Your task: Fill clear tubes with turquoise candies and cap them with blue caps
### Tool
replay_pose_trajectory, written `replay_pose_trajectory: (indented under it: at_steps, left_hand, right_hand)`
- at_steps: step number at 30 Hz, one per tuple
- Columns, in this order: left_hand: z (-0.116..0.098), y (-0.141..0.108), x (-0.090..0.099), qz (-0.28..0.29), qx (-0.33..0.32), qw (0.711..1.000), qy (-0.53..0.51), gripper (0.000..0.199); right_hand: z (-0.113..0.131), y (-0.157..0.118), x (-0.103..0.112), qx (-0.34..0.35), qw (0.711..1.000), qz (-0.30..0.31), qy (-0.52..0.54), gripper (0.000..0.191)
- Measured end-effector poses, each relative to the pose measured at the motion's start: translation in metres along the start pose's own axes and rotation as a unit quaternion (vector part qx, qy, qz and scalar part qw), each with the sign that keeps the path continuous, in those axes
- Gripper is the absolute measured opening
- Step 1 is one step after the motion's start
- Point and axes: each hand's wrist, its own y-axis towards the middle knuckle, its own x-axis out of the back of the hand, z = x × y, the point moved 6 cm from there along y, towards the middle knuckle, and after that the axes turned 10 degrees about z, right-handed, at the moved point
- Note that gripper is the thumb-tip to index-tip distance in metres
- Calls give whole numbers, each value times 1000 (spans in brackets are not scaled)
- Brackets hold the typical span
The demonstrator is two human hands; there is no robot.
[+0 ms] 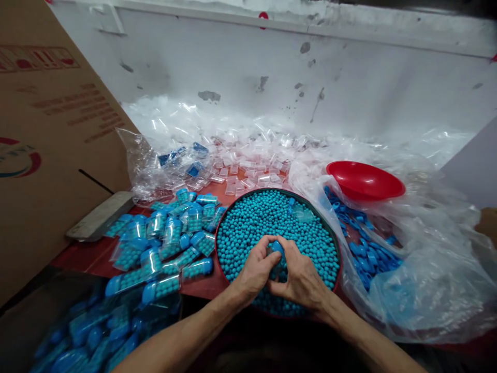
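Observation:
Over a round tub full of small blue balls, both my hands meet around one small clear container with a blue cap. My left hand grips it from the left, thumb against the cap. From the other side my right hand wraps its fingers around it. Much of the container is hidden by the fingers. Near the tub's far right rim, a clear piece lies on the balls. Left of the tub is a pile of filled, blue-capped containers.
Empty clear containers lie scattered behind the tub. To the right, a plastic bag holds loose blue caps, with a red bowl above them. A cardboard box stands left; more filled containers sit low at front left.

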Motion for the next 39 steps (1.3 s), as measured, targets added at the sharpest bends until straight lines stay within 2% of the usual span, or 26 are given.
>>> replay_pose_trajectory:
  at_steps: [5, 9, 11, 15, 17, 19, 22, 23, 25, 27, 29, 31, 33, 35, 37, 39]
  left_hand:
    - [-1, -1, 5, -38, -20, 997, 64, 18]
    - [4, -3, 5, -18, -9, 1000, 2, 23]
    - [5, -3, 3, 1, -11, 999, -34, 27]
    - [6, -1, 0, 53, 1, 995, -82, 42]
    - [2, -4, 7, 58, 19, 996, -69, 46]
    - [-9, -10, 26, 27, 25, 999, -18, 45]
    - [-43, -25, 77, -70, -14, 990, 122, 42]
    - [-55, -32, 98, -116, -28, 975, 188, 42]
    - [-77, -46, 140, -208, -41, 924, 318, 43]
    - [-88, -57, 176, -276, -11, 858, 432, 44]
    - [-92, -65, 201, -326, 28, 786, 525, 43]
    - [-95, -68, 210, -352, 41, 711, 607, 43]
    - [-96, -66, 207, -367, 23, 642, 673, 44]
    - [-94, -60, 201, -366, 13, 596, 715, 45]
    - [-89, -50, 199, -349, 19, 581, 735, 45]
    - [-84, -41, 199, -329, 20, 596, 732, 43]
  right_hand:
    - [-3, -1, -14, 20, 998, -33, -39, 72]
    - [-3, -1, -13, 35, 998, -55, 27, 70]
    - [-3, 0, -11, 33, 995, -35, 88, 69]
    - [-9, -2, -9, -7, 982, 40, 182, 99]
    - [-17, -4, -5, -18, 978, 57, 200, 102]
    - [-30, -2, 3, -23, 984, 50, 172, 80]
    - [-59, 9, 26, -45, 998, 5, 43, 37]
    - [-70, 15, 34, -60, 998, -4, -11, 31]
    - [-93, 30, 45, -102, 988, 5, -113, 32]
    - [-115, 45, 48, -152, 966, 50, -204, 38]
    - [-131, 55, 44, -193, 938, 110, -267, 40]
    - [-140, 60, 37, -214, 920, 149, -294, 38]
    - [-142, 60, 32, -216, 915, 161, -300, 37]
    - [-139, 58, 31, -217, 913, 159, -308, 41]
    - [-133, 58, 33, -206, 913, 142, -324, 44]
    - [-125, 61, 35, -178, 918, 127, -331, 44]
